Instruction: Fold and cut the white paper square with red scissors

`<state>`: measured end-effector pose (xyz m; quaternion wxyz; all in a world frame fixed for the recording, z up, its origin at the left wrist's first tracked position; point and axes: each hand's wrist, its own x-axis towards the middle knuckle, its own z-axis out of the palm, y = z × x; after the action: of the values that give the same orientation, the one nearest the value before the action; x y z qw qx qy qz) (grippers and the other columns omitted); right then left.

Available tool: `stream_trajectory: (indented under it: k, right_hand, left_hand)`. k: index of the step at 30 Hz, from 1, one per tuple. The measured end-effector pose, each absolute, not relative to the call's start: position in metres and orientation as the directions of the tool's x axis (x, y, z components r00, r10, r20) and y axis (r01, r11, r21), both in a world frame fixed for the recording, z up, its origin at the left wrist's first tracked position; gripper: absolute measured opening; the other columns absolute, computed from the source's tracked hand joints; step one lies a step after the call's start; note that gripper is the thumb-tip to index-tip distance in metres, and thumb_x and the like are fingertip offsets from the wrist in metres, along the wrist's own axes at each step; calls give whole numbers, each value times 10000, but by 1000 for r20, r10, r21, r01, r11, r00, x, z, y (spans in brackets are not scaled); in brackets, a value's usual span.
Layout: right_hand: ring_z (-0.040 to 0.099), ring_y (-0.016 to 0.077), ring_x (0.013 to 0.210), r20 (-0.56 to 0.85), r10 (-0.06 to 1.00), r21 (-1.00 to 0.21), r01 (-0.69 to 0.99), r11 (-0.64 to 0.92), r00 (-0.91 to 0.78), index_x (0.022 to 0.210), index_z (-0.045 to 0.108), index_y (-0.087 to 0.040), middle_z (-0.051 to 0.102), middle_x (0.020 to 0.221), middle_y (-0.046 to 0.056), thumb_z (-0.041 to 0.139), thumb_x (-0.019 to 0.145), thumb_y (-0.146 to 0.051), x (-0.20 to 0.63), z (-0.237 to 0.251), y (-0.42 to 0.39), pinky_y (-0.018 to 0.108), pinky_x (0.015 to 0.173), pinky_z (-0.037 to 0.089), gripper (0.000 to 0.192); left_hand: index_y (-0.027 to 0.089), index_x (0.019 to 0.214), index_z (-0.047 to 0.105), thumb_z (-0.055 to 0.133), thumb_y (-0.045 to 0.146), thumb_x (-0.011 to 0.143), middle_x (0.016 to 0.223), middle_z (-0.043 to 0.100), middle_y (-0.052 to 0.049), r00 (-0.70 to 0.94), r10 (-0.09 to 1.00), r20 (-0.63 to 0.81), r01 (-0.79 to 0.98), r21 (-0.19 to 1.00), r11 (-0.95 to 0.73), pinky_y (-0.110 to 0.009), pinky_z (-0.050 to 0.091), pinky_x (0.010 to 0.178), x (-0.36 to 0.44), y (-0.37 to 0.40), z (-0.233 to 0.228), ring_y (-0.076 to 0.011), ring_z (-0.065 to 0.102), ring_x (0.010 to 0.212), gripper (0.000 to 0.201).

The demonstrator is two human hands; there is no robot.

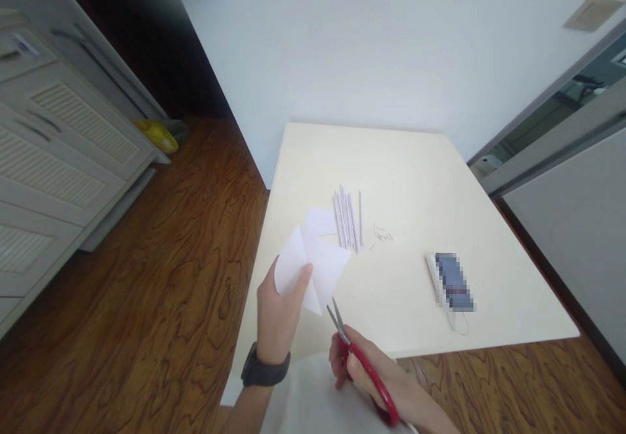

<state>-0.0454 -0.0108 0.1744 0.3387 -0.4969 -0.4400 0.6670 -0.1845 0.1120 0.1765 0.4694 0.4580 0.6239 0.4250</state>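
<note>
My left hand (281, 307) grips a folded sheet of white paper (323, 268), thumb on top near its crease, above the table's near left part. Red-handled scissors (369, 372) are in my right hand (384, 375), their blades slightly apart and aimed at the paper's lower corner. The blade tips lie close to that corner; whether they touch it I cannot tell. Just beyond the held sheet lies a white paper square (321, 221). Beside that square, several thin rolled paper sticks (348, 219) lie in a bunch, with one stick (361, 219) slightly apart.
Small pale scraps (383, 234) lie right of the sticks. A blurred-out blue packet (454, 282) and a white cord (460, 323) are at the right of the white table (405, 173). A wall stands behind the table; a louvred cabinet (73, 121) is at far left.
</note>
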Motion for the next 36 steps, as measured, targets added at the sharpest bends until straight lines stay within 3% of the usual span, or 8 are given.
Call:
stream_trajectory:
  k: [8,14,23,29,36]
  right_hand:
    - [533,161,760,-412,870,-903,-9,-430,-271,921,520,-189,529,843,20,404,937,-518,-53,176,-11,308,742,437,350]
    - [530,156,769,-422,870,-897,-18,-441,-253,919,516,-180,526,842,21,380,948,-512,-54,178,-6,309,751,435,360]
    - [533,143,724,-434,861,-880,-78,-468,-264,871,516,-174,518,783,8,376,945,-527,-52,182,-6,307,735,425,386]
    - [524,133,673,-462,843,-856,-113,-505,-275,880,554,-167,526,755,7,370,943,-539,-48,182,-11,300,696,409,420]
    - [517,126,666,-447,853,-858,-138,-494,-271,879,546,-162,516,766,6,399,921,-562,-49,190,-6,282,670,404,429]
  left_hand:
    - [201,1051,575,630,408,800,1009,674,-76,-107,988,-109,294,946,136,-326,484,805,-181,105,181,-249,635,927,330]
    - [229,892,496,572,350,843,770,593,25,-89,993,-72,309,946,96,-248,433,635,-182,99,184,-170,578,718,152]
    - [243,879,501,592,387,818,738,550,46,-2,986,-166,200,966,163,-173,447,450,-186,92,189,-129,542,632,181]
    - [232,829,510,631,379,785,686,529,55,-69,980,-187,154,969,196,-145,454,427,-189,94,192,-114,529,612,195]
    - [243,845,506,620,384,810,714,534,61,-3,984,-178,175,969,176,-129,457,429,-188,93,192,-101,518,616,185]
